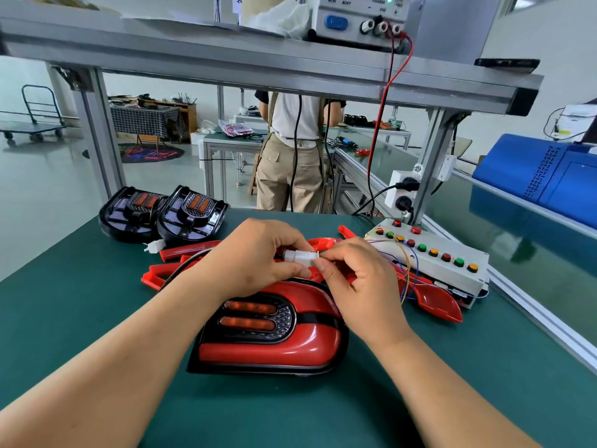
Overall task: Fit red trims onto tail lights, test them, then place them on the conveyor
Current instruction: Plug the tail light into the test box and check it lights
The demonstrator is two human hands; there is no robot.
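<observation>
1. Green desk [97, 318] under a metal frame [258, 69]; a trimmed tail light [271, 334] lies close to the body, lens up.
2. Over its far edge, both hands meet on a white connector [300, 256] — its long axis runs left to right.
3. Fingers of the left hand [255, 257] pinch one end, those of the right hand [355, 279] the other.
4. Likely the test step: the halves press straight together — whether they are seated, I cannot tell.

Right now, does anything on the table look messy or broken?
Nothing looks broken. The red trims lie in a jumbled pile behind the tail light, and thin coloured wires from the button box trail across them.
</observation>
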